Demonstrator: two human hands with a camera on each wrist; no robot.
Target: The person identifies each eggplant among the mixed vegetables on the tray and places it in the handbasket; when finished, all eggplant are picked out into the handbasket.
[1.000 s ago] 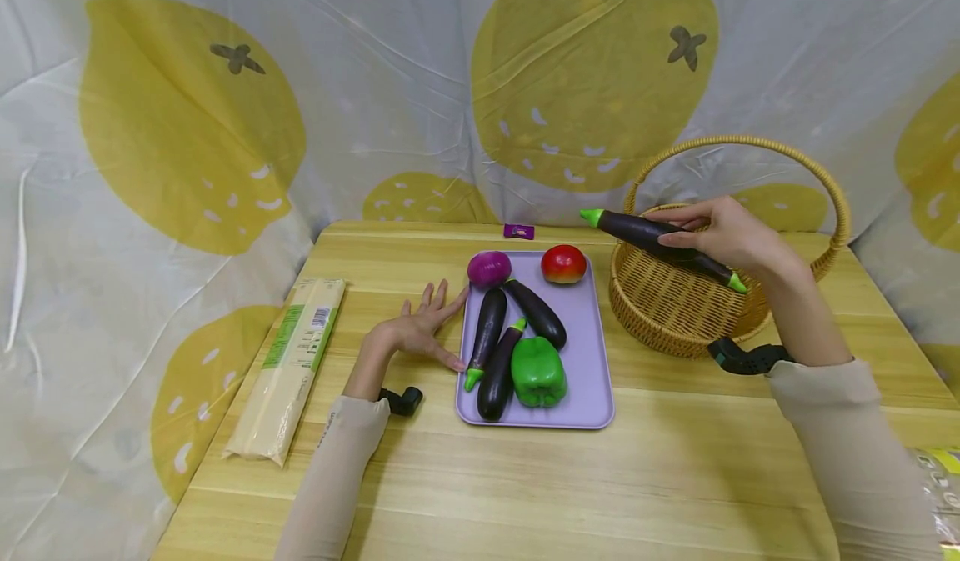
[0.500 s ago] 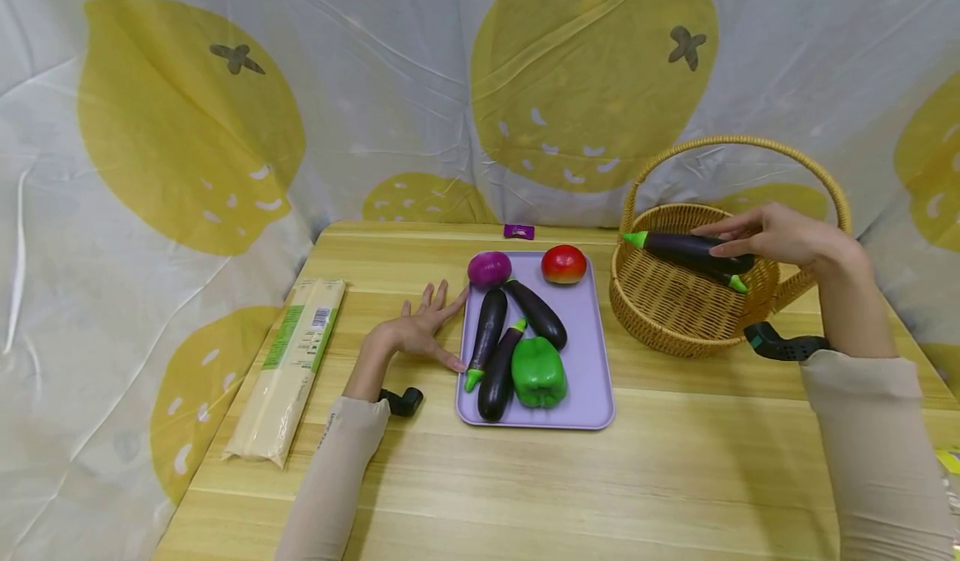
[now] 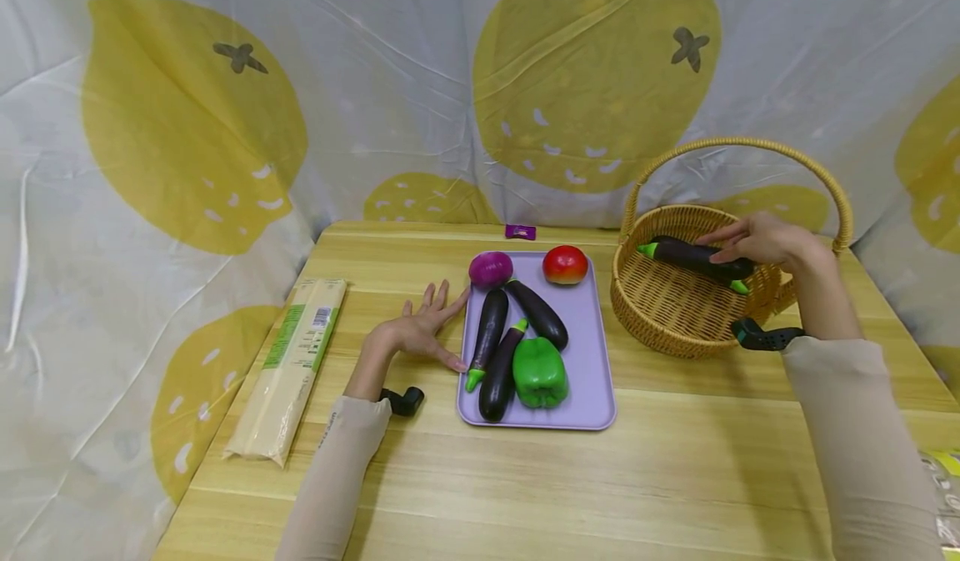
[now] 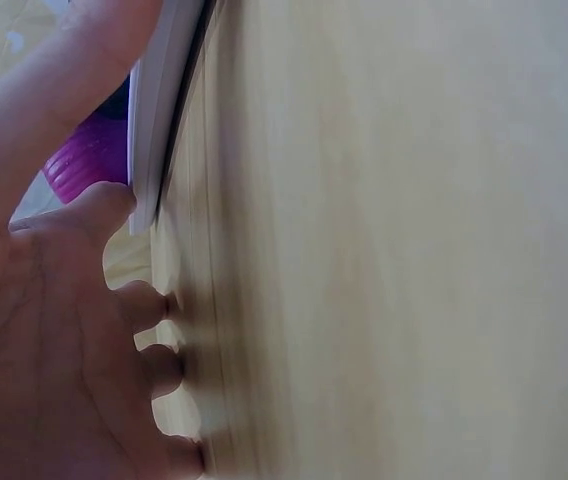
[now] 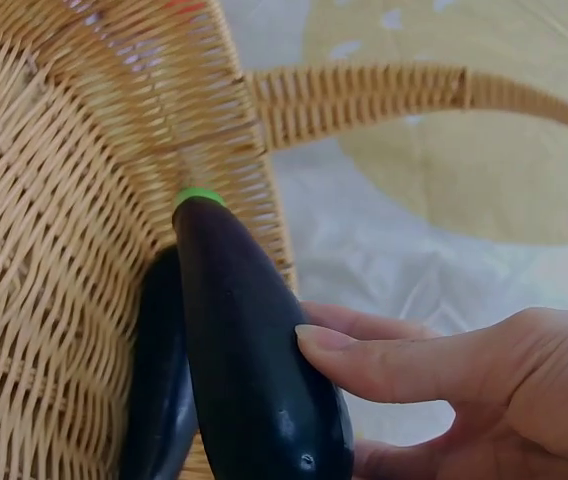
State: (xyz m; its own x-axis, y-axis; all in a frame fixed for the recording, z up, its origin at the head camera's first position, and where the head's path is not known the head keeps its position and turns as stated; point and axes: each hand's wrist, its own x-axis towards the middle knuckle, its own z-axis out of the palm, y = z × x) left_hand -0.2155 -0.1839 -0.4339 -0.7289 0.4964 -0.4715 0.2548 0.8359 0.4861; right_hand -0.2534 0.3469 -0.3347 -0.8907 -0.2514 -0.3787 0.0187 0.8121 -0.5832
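In the head view my right hand (image 3: 767, 239) pinches a dark eggplant (image 3: 686, 256) inside the wicker basket (image 3: 660, 329). The right wrist view shows thumb and fingers on either side of this eggplant (image 5: 254, 350), with another eggplant (image 5: 156, 370) lying beneath it. My left hand (image 3: 417, 330) has its fingers spread, thumb and index finger touching the left rim of the lilac tray (image 3: 588, 378). On that tray lie several eggplants (image 3: 537, 313), a green pepper (image 3: 540, 373), a purple onion (image 3: 491, 269) and a red tomato (image 3: 566, 265).
A pale packet (image 3: 288, 369) with a green label lies at the left of the wooden table (image 3: 600, 494). Behind the tray is a small purple wrapper (image 3: 521, 232). The basket handle (image 3: 738, 141) arches upward. A lemon-print cloth (image 3: 420, 86) hangs behind the table.
My right hand has carried its eggplant down into the basket, beside the other one there. The left hand has stayed at the tray's rim.
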